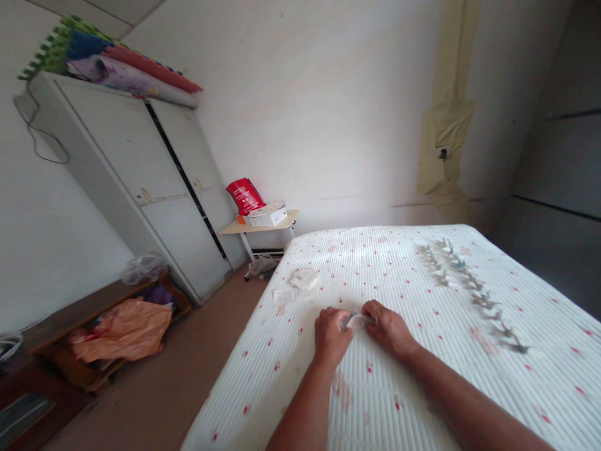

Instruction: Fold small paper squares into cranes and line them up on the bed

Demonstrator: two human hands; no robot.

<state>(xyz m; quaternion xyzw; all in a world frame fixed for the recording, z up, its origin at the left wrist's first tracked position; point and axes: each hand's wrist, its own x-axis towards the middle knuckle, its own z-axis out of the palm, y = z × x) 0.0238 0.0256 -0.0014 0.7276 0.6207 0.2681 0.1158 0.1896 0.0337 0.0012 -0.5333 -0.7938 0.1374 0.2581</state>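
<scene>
Both hands are over the mattress, pinching one small strip of whitish paper between them. My left hand has its fingers curled round the paper's left end. On the other end, the fingers of my right hand are closed. The paper looks bent or folded, but blur and the fingers hide its details. Ahead and to the left lies a small stack of printed paper pieces, with a loose sheet beside it. Over on the right, several small grey pointed shapes, perhaps folded paper birds, stand in rows, blurred.
A small table beyond the mattress holds a red bag and a white box. At the left stand a tall grey cabinet and a low wooden bench with an orange plastic bag. A wall socket is at the back.
</scene>
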